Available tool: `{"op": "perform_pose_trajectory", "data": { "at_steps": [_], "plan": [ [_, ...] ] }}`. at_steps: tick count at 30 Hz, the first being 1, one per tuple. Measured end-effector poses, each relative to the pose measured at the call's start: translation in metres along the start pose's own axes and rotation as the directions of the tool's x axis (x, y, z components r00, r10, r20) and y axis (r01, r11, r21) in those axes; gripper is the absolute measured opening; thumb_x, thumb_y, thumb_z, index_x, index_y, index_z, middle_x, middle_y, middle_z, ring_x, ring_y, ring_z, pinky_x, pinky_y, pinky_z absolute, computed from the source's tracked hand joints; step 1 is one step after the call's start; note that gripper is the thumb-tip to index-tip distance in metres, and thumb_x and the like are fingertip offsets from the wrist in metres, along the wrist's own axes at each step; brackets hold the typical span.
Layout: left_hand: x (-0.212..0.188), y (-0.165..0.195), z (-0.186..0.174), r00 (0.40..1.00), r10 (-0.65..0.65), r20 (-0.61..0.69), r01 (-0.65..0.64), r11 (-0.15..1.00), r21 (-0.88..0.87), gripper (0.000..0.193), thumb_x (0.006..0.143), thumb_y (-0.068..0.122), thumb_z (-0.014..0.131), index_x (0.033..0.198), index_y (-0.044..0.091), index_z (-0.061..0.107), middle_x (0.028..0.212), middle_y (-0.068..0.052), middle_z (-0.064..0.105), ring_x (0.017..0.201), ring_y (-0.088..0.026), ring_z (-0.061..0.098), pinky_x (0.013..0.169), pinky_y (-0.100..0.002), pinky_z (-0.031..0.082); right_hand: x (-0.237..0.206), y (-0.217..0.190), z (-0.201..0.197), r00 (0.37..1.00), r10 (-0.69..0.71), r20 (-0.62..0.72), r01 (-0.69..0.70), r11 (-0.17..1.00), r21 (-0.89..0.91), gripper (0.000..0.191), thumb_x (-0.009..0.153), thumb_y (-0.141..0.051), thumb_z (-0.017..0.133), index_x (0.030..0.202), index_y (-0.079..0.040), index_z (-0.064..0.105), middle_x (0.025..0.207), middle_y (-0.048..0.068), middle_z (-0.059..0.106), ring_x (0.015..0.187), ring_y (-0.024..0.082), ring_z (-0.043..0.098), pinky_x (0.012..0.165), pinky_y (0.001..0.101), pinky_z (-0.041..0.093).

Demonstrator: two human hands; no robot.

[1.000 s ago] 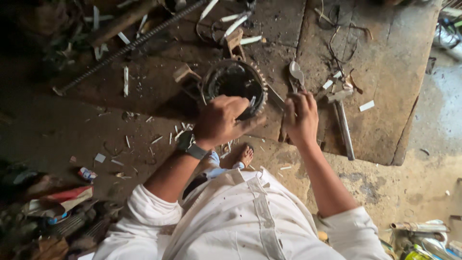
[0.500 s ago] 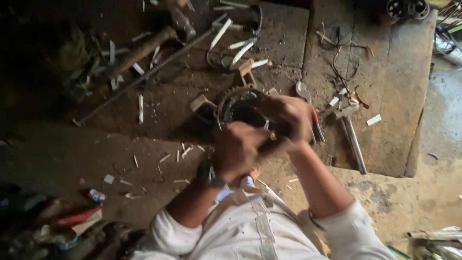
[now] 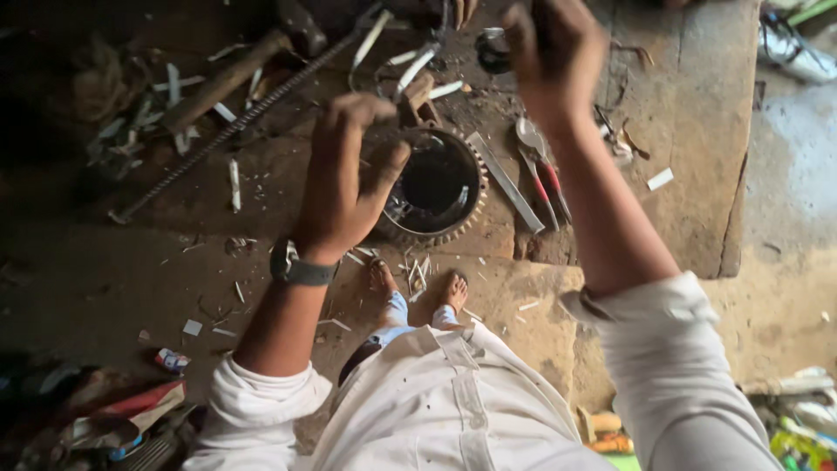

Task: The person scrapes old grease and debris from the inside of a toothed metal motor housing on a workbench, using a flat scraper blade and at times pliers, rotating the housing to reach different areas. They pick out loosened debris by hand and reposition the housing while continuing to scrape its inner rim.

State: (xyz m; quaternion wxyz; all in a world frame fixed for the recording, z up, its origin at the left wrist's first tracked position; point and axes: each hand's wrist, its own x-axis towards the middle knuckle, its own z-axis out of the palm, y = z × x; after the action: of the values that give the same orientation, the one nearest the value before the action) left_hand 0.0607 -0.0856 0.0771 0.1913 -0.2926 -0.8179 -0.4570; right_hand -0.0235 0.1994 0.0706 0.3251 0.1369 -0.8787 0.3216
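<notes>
Head view:
- The left hand (image 3: 349,179) hovers over the left rim of a toothed ring gear (image 3: 436,187), fingers spread and curved, thumb close to the rim. It closes on nothing; whether the fingertips touch the gear I cannot tell. The spread suits steadying or catching a round, heavy part.
- The right hand (image 3: 549,61) is raised high, well above the bench, fingers curled shut around something dark. What it holds is too blurred to name. The lifted arm keeps it clear of the gear below.
- The ring gear lies flat near the front edge of the wooden bench (image 3: 697,174), at its left end, open centre facing up, so its inside is reachable from above.
- Just right of the gear lie a flat metal strip (image 3: 506,181) and red-handled pliers (image 3: 545,179), within the right hand's reach.
- A long threaded rod (image 3: 235,126) runs diagonally across the dark floor to the left, beside a wooden-handled hammer (image 3: 231,74), apart from the gear.
- Bare feet (image 3: 417,286) stand just before the bench edge, among white chips.
</notes>
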Motion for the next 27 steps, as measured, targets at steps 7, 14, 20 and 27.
{"op": "perform_pose_trajectory", "data": {
  "at_steps": [7, 14, 20, 27],
  "plan": [
    [-0.053, 0.000, 0.005, 0.989, -0.123, 0.083, 0.119, 0.992, 0.049, 0.028, 0.103, 0.024, 0.071, 0.121, 0.006, 0.060, 0.124, -0.014, 0.063, 0.120, -0.036, 0.060, 0.105, -0.047, 0.047, -0.097, 0.052, -0.005, 0.940, 0.141, 0.309, -0.095, 0.982, -0.162, 0.029, 0.102, -0.018, 0.066, 0.127, -0.003, 0.063, 0.122, 0.019, 0.062, 0.117, 0.040, 0.056, 0.101, 0.0498, 0.048],
    [-0.069, 0.001, 0.003, 0.987, -0.139, 0.077, 0.134, 0.989, 0.063, 0.022, 0.103, 0.023, 0.071, 0.116, 0.007, 0.062, 0.119, -0.012, 0.064, 0.114, -0.034, 0.060, 0.101, -0.046, 0.047, -0.195, 0.022, -0.019, 0.823, 0.300, 0.482, -0.052, 0.885, -0.462, 0.037, 0.091, -0.033, 0.070, 0.113, -0.003, 0.061, 0.118, 0.021, 0.062, 0.112, 0.045, 0.059, 0.086, 0.0526, 0.050],
    [-0.035, -0.016, 0.022, 0.997, -0.012, 0.074, 0.000, 0.986, 0.164, 0.022, 0.106, 0.029, 0.069, 0.114, 0.009, 0.063, 0.120, -0.010, 0.063, 0.115, -0.034, 0.057, 0.102, -0.050, 0.043, -0.190, 0.018, -0.028, 0.688, 0.541, 0.484, -0.338, 0.829, -0.446, 0.045, 0.100, -0.028, 0.060, 0.136, -0.002, 0.054, 0.155, 0.024, 0.047, 0.103, 0.046, 0.063, 0.085, 0.0525, 0.054],
    [-0.004, -0.069, 0.024, 0.998, 0.035, 0.061, -0.050, 0.959, 0.279, 0.031, 0.111, 0.034, 0.069, 0.125, 0.009, 0.059, 0.125, -0.012, 0.059, 0.116, -0.035, 0.058, 0.098, -0.049, 0.045, -0.153, -0.065, -0.127, 0.732, 0.518, 0.443, -0.288, 0.824, -0.487, 0.031, 0.097, -0.027, 0.068, 0.127, -0.021, 0.070, 0.114, 0.016, 0.064, 0.090, 0.038, 0.067, 0.072, 0.0478, 0.056]
  ]
}}
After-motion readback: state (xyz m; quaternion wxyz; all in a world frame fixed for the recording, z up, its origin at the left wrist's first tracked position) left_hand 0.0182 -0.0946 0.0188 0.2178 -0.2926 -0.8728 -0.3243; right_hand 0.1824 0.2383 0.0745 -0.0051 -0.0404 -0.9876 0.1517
